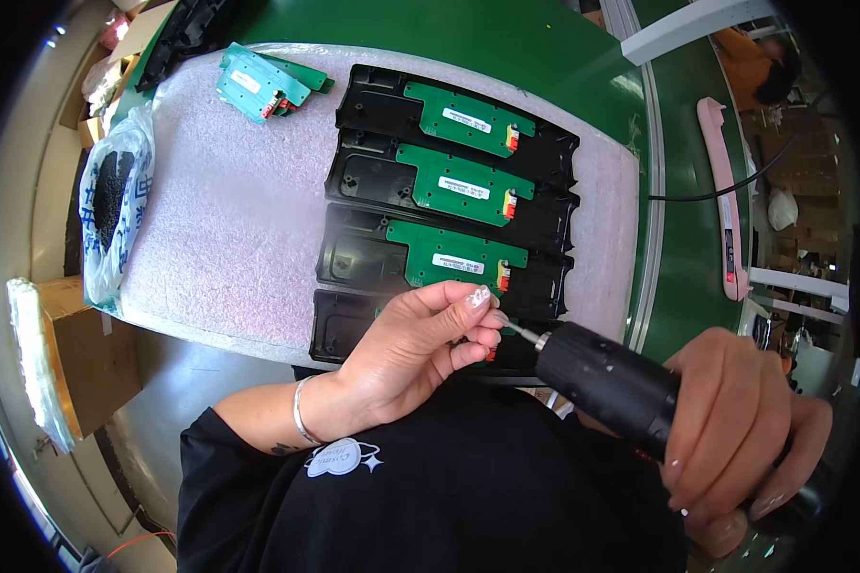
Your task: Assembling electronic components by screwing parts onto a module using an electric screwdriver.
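My right hand [736, 425] is wrapped round a black electric screwdriver [610, 382], its bit pointing left. My left hand [420, 344] has thumb and fingers pinched together right at the tip of the bit; whatever is between them is too small to make out. Beneath and beyond the left hand lie several black plastic housings [363, 260] in a column, each with a green circuit board [461, 186] bearing a white label and a red-and-yellow part. The nearest housing [339, 325] is partly covered by the left hand.
A foam-covered work surface [229, 220] carries the housings. Loose circuit boards [258, 81] are stacked at the far left. A plastic bag of small black pieces [115, 196] stands at the left edge. A pink strip-shaped part [721, 191] and a black cable [707, 197] are at the right.
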Available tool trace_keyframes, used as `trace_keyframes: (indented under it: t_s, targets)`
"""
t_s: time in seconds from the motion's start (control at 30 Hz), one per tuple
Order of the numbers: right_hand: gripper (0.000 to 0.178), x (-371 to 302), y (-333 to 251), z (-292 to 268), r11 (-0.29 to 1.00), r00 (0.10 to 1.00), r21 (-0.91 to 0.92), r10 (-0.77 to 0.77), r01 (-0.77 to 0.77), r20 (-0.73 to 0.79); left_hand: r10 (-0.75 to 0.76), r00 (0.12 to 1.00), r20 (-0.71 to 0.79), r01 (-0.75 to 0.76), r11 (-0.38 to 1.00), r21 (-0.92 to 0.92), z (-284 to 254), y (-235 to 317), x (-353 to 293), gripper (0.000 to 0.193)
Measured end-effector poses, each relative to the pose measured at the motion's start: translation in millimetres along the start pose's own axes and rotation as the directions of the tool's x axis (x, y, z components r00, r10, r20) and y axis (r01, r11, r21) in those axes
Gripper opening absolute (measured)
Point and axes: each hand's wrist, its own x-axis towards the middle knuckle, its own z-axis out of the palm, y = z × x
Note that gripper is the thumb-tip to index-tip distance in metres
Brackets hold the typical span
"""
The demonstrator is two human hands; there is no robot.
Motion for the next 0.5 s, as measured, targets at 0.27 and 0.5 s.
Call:
trace_keyframes:
  t_s: [0.27,0.5]
  targets:
    - [0.026,-8,0,19,0.985,0.994,-0.13,0.106,-0.11,-0.041,-0.035,0.999,0.025,0.036,0.998,-0.053,-2,-8,1,0.017]
    - [0.031,-15,11,10,0.988,0.987,-0.075,0.125,-0.133,-0.102,-0.063,0.985,0.162,0.076,0.994,-0.072,-14,-12,5,0.024]
